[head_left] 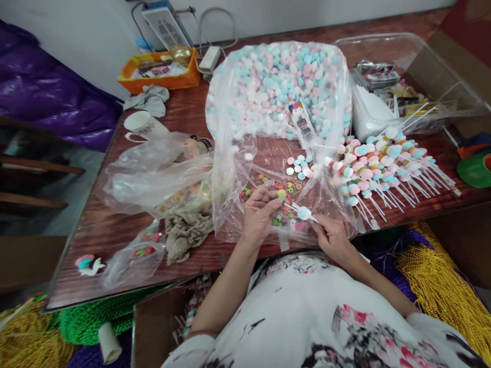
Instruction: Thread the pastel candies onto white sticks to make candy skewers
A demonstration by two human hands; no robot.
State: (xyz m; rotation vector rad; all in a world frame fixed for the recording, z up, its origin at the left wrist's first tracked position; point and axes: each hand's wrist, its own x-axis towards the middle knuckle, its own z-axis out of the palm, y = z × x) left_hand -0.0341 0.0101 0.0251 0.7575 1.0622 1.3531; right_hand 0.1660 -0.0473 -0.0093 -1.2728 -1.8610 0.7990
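My left hand [260,212] is closed, with a small yellow-green ring piece [282,194] at its fingertips. My right hand [333,237] pinches white sticks bearing a pale blue, marshmallow-like puff [304,213]. The stick tips point towards my left fingers; whether they touch is hard to see. Beneath both hands lies a clear plastic sheet [230,217] with small coloured rings [276,220] scattered on it. Loose pink, white and blue puffs [301,167] sit just beyond my hands. A big clear bag of puffs [276,87] rests behind them, a printed packet [303,122] against its front.
Finished-looking stacks of puffs on sticks [391,163] lie at the right, before a clear plastic bin [372,115]. To the left are a plastic bag [141,179], a crumpled cloth [187,232] and a white mug [143,125]. An orange tray [161,79] stands at the back.
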